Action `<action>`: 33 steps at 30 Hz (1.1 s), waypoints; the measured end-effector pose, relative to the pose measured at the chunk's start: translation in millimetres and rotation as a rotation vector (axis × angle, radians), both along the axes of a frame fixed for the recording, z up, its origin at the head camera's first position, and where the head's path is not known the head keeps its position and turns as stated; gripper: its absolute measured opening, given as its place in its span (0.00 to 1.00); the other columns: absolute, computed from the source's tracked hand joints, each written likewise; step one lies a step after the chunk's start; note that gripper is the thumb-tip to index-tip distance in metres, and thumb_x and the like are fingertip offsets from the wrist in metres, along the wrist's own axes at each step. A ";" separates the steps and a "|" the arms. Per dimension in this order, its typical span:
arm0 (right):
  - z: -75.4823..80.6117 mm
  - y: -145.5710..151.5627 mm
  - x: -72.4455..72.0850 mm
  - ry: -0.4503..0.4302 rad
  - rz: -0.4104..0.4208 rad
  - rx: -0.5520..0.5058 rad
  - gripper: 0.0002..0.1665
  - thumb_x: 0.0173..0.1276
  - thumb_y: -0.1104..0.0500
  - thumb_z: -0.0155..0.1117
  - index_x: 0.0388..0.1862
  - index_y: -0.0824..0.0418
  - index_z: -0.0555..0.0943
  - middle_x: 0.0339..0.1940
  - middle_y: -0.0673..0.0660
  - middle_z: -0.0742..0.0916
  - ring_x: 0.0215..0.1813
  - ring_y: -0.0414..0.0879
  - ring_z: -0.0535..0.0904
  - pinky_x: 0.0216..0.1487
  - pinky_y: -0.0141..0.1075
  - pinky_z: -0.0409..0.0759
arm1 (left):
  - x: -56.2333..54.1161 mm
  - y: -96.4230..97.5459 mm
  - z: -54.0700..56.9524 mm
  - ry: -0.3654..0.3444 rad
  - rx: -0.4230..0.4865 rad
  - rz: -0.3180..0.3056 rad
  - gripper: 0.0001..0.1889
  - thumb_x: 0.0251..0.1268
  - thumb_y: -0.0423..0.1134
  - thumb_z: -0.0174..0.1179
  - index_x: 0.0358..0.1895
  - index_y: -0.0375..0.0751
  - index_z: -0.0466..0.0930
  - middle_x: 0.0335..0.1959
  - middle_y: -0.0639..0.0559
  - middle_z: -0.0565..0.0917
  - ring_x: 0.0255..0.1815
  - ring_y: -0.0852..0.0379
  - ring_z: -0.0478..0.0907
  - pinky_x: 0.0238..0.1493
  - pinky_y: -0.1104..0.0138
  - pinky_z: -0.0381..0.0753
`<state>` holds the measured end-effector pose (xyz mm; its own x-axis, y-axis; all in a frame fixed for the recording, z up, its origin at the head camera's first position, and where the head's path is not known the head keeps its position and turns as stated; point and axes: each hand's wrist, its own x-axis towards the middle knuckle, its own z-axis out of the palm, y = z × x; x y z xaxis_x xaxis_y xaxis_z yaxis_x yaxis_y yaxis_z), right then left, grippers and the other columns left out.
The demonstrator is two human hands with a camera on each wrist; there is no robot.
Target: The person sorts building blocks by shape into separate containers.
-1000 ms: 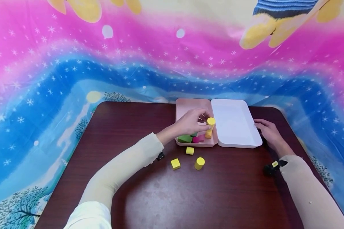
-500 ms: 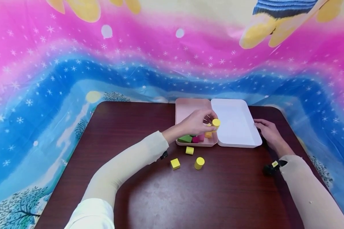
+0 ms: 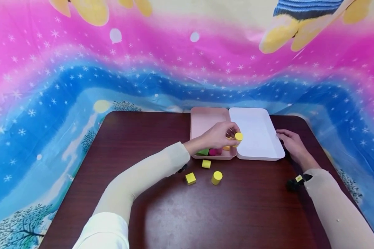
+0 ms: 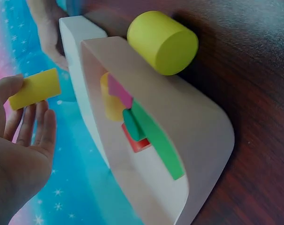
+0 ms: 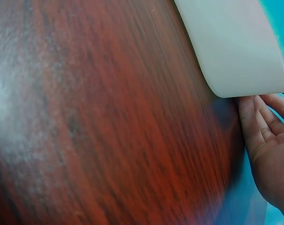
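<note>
Thumb and fingers of my left hand (image 3: 219, 135) pinch a yellow cylinder block (image 3: 238, 137) by its side, above the seam of two shallow trays. The pink tray (image 3: 202, 117) lies below that hand and holds green (image 3: 203, 152), magenta (image 3: 212, 152) and orange (image 3: 226, 148) blocks, partly covered. In the left wrist view a red block (image 4: 138, 144) also shows inside. My right hand (image 3: 294, 145) rests at the outer side of the white tray (image 3: 252, 133); in the right wrist view its fairly straight fingers touch the tray's wall near a corner.
In front of the pink tray a short yellow cylinder (image 3: 206, 164) lies on its side. Nearer are a yellow square block (image 3: 190, 178) and an upright yellow cylinder (image 3: 216, 177). The dark wooden table (image 3: 237, 214) meets a patterned cloth (image 3: 174, 79) behind.
My left hand has moved right and slightly nearer with the yellow cylinder, from over the pink tray towards the white tray's edge. The right hand stays put.
</note>
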<state>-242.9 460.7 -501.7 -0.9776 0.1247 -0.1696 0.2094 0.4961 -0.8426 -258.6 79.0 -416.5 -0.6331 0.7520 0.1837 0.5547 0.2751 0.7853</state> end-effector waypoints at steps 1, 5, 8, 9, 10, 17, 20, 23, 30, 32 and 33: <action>0.0 -0.3 0.3 -0.001 -0.001 0.001 0.40 0.87 0.38 0.46 0.82 0.65 0.65 0.74 0.67 0.73 0.54 0.38 0.77 0.45 0.27 0.82 | -0.3 1.7 -1.7 0.000 0.003 0.003 0.13 0.69 0.37 0.73 0.51 0.43 0.80 0.45 0.56 0.84 0.46 0.63 0.83 0.56 0.69 0.85; -0.6 -0.9 0.8 -0.007 -0.009 -0.001 0.40 0.86 0.39 0.46 0.82 0.65 0.66 0.74 0.67 0.73 0.54 0.39 0.77 0.45 0.27 0.82 | -1.1 8.4 -8.4 -0.010 0.023 0.020 0.13 0.69 0.37 0.73 0.50 0.44 0.80 0.44 0.56 0.84 0.45 0.63 0.83 0.55 0.69 0.86; -0.7 -0.3 0.9 -0.007 -0.011 0.003 0.40 0.86 0.38 0.46 0.82 0.65 0.65 0.75 0.67 0.73 0.55 0.40 0.77 0.45 0.27 0.82 | -1.8 13.6 -13.6 -0.028 0.035 0.016 0.13 0.68 0.36 0.74 0.49 0.44 0.80 0.44 0.56 0.84 0.44 0.64 0.84 0.54 0.71 0.85; -0.7 0.2 0.8 -0.008 -0.010 0.004 0.41 0.86 0.38 0.46 0.82 0.65 0.65 0.75 0.68 0.73 0.55 0.40 0.77 0.45 0.27 0.81 | -1.7 15.1 -15.1 -0.035 0.035 0.008 0.13 0.68 0.36 0.74 0.49 0.44 0.80 0.43 0.55 0.84 0.44 0.64 0.84 0.53 0.72 0.85; -0.5 0.3 0.8 -0.010 -0.011 0.009 0.41 0.86 0.37 0.46 0.82 0.65 0.65 0.75 0.68 0.73 0.55 0.39 0.77 0.45 0.27 0.81 | -1.7 16.6 -16.8 -0.044 0.032 0.000 0.12 0.68 0.35 0.74 0.49 0.44 0.80 0.43 0.56 0.84 0.44 0.64 0.84 0.52 0.74 0.85; 4.5 -0.6 1.8 -0.008 -0.020 0.017 0.40 0.86 0.38 0.46 0.82 0.65 0.66 0.75 0.68 0.73 0.54 0.40 0.77 0.45 0.28 0.81 | 1.9 26.4 -20.8 -0.050 0.007 -0.047 0.12 0.68 0.35 0.74 0.49 0.43 0.80 0.44 0.56 0.83 0.44 0.67 0.84 0.49 0.79 0.83; 4.9 -0.4 2.7 -0.009 -0.024 0.022 0.40 0.86 0.38 0.46 0.81 0.65 0.66 0.74 0.68 0.73 0.53 0.39 0.77 0.44 0.28 0.81 | 3.1 30.2 -20.5 -0.049 -0.009 -0.052 0.13 0.67 0.35 0.74 0.49 0.43 0.80 0.44 0.57 0.83 0.44 0.68 0.83 0.50 0.78 0.83; 3.6 -0.1 2.6 -0.005 -0.023 0.018 0.39 0.86 0.39 0.47 0.81 0.65 0.67 0.72 0.67 0.74 0.52 0.38 0.78 0.44 0.28 0.82 | 3.4 33.1 -21.2 -0.055 -0.022 -0.053 0.13 0.67 0.35 0.74 0.49 0.43 0.80 0.43 0.58 0.83 0.44 0.69 0.83 0.52 0.77 0.83; -0.2 0.4 -1.0 0.009 -0.012 0.004 0.39 0.86 0.40 0.48 0.80 0.66 0.67 0.71 0.64 0.75 0.51 0.37 0.78 0.44 0.27 0.82 | 3.6 35.1 -24.3 -0.025 -0.086 -0.058 0.13 0.68 0.38 0.74 0.49 0.46 0.80 0.43 0.59 0.83 0.44 0.70 0.82 0.54 0.77 0.82; -0.8 0.4 -2.0 0.014 -0.012 0.002 0.38 0.86 0.41 0.48 0.80 0.67 0.67 0.70 0.64 0.75 0.50 0.36 0.78 0.44 0.27 0.82 | 4.6 34.8 -24.9 -0.018 -0.097 -0.064 0.13 0.68 0.38 0.74 0.49 0.46 0.80 0.43 0.59 0.83 0.44 0.70 0.82 0.53 0.78 0.81; -0.7 0.6 -2.3 0.013 -0.012 0.002 0.38 0.86 0.41 0.48 0.80 0.67 0.67 0.70 0.64 0.75 0.50 0.36 0.78 0.44 0.27 0.82 | 5.2 34.4 -25.1 -0.015 -0.099 -0.067 0.13 0.68 0.37 0.74 0.48 0.46 0.80 0.43 0.60 0.83 0.44 0.70 0.82 0.53 0.78 0.81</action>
<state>-245.2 461.3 -502.4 -0.9783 0.1363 -0.1562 0.2038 0.4953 -0.8445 -253.4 113.4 -441.6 -0.5831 0.8066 0.0973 0.5630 0.3148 0.7641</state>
